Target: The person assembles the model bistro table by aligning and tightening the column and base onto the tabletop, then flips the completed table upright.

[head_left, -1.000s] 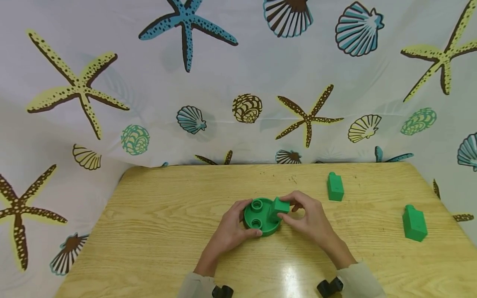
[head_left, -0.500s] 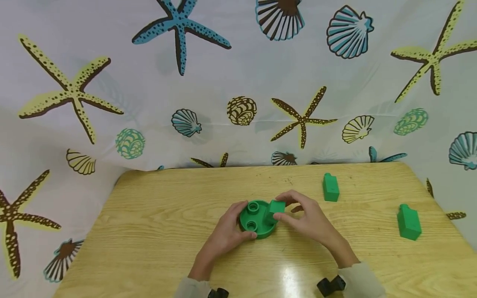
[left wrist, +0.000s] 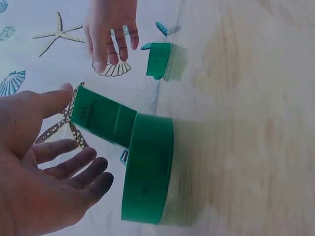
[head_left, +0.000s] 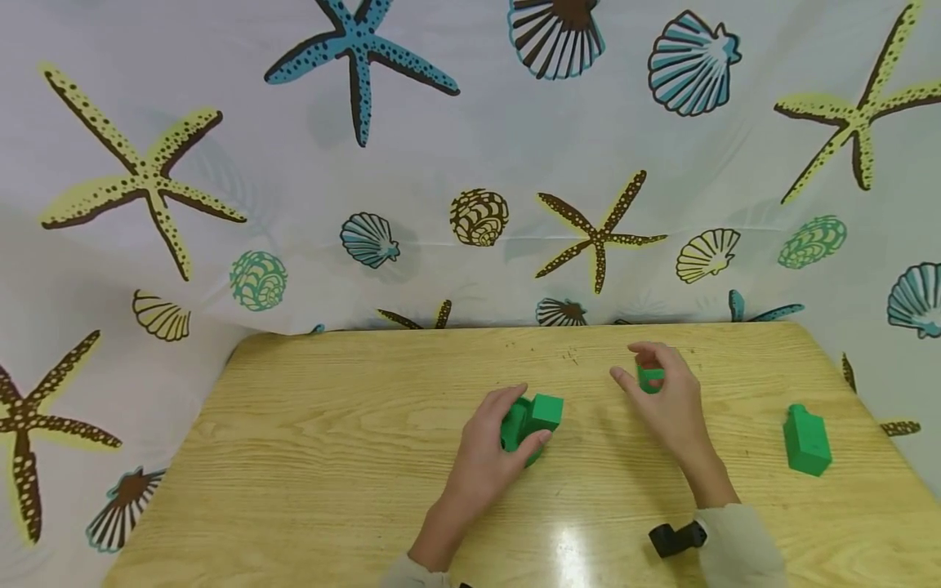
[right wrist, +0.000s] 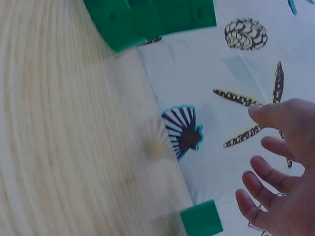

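A round green base [head_left: 509, 433] with raised rings sits mid-table, partly hidden by my left hand [head_left: 488, 449]. One green block [head_left: 547, 411] stands upright on the base's right side; the left wrist view shows this block [left wrist: 103, 115] leaning out from the base [left wrist: 147, 172]. My left hand's fingers are spread around block and base, with a gap visible between them in the wrist view. Farther back, my right hand [head_left: 672, 404] hovers by a second green block [head_left: 650, 379], fingers parted. The right wrist view shows that hand [right wrist: 280, 162] apart from the block [right wrist: 202, 219].
Another knobbed green block [head_left: 807, 441] stands on the right part of the wooden table [head_left: 316, 457]. Behind the table's far edge hangs a white cloth [head_left: 412, 171] printed with starfish and shells. It also covers both sides.
My right hand has let go of the upright block and moved right and back to the far block. The left hand has come off the base's left rim and shifted right over it.
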Available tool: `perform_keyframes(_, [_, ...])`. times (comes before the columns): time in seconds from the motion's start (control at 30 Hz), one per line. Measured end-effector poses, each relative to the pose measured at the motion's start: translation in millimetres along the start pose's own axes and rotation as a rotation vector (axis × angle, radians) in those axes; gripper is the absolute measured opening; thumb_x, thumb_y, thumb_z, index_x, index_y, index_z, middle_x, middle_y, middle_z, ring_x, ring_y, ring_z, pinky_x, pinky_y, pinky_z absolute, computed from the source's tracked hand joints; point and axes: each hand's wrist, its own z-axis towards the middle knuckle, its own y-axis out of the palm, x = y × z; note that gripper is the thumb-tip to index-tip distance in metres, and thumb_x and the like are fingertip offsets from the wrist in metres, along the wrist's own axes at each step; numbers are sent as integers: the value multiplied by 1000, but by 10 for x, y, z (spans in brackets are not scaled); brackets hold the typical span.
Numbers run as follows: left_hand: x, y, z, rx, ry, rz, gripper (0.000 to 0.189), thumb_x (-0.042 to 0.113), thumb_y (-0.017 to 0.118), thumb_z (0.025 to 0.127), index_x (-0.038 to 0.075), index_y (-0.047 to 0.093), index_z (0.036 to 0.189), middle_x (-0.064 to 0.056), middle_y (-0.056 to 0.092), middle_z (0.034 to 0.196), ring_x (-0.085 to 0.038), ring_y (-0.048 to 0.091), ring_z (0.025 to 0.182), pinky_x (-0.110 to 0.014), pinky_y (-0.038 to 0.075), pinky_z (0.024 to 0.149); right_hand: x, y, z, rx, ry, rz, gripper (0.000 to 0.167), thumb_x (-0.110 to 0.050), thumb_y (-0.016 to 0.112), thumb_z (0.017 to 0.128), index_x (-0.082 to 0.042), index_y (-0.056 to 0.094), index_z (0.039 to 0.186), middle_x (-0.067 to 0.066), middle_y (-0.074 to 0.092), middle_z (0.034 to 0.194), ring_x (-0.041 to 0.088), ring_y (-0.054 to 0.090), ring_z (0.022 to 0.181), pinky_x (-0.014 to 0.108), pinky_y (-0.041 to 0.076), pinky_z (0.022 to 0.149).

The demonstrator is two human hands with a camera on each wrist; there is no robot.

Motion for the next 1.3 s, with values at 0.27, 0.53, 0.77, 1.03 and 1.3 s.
perform_keyframes(0.27, [22,190,16,119,24,99,55,29,85,87,6,67,133,-10,67,127,-29,64,109,-43,58,84,261,-84,25,40,218,-76,50,-24,76,95,1,58,136,24,55,118,40,55,109,55,50,88])
perform_keyframes(0.53, [93,300,-7,165,6,112,54,39,89,81,9,71,121,-5,70,117,-24,65,105,-41,58,82,389,-113,34,-33,357,-161,68,-28,76,94,8,47,145,28,50,117,45,55,105,56,50,88])
perform_keyframes(0.77, [118,270,-12,136,0,45,38,24,90,82,11,74,114,-6,64,115,-27,61,110,-50,57,88,414,-101,22,-69,353,-157,63,-25,73,95,12,49,141,30,55,116,43,58,102,55,51,85])
perform_keyframes(1.03, [45,134,-8,87,-37,-10,36,20,88,84,11,76,117,-8,60,115,-31,60,112,-55,57,89,405,-106,19,-42,390,-111,52,-24,63,99,10,53,136,29,59,122,42,60,107,53,52,88])
perform_keyframes(1.3, [-7,-29,-13,52,-14,-34,36,11,84,86,10,74,121,-7,60,120,-31,60,118,-51,56,95,324,-100,52,-13,342,-38,47,-28,59,101,3,58,137,23,59,129,39,63,109,44,54,85])
